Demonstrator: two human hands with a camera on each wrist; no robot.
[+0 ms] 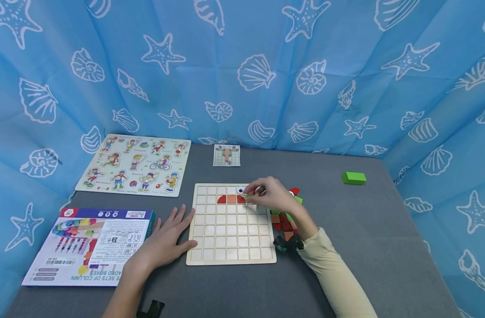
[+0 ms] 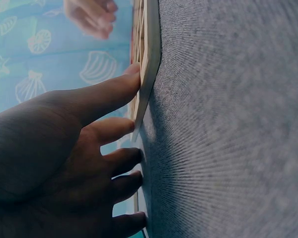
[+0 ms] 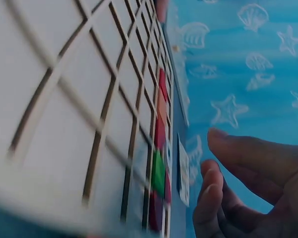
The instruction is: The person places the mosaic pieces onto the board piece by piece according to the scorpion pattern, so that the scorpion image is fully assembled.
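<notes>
The wooden grid board [image 1: 220, 244] lies flat on the grey table. In its upper rows sit a red piece [image 1: 221, 199], an orange square [image 1: 231, 199], another red piece [image 1: 240, 199] and a white eye tile [image 1: 240, 190]. A green piece [image 3: 158, 173] shows in the right wrist view. My right hand [image 1: 269, 193] is above the board's upper right, thumb and fingers apart with nothing seen between them. At the board's left edge, my left hand [image 1: 168, 240] rests with fingers spread, its thumb touching the rim. Loose coloured pieces [image 1: 284, 223] lie right of the board, partly under my right forearm.
Behind the board stands a small pattern card [image 1: 226, 155]. A picture puzzle board [image 1: 135, 165] is at the back left, and a printed box [image 1: 87, 247] lies in front of it. A green block [image 1: 354, 178] sits far right. A blue shell-patterned curtain [image 1: 242, 79] closes off the back.
</notes>
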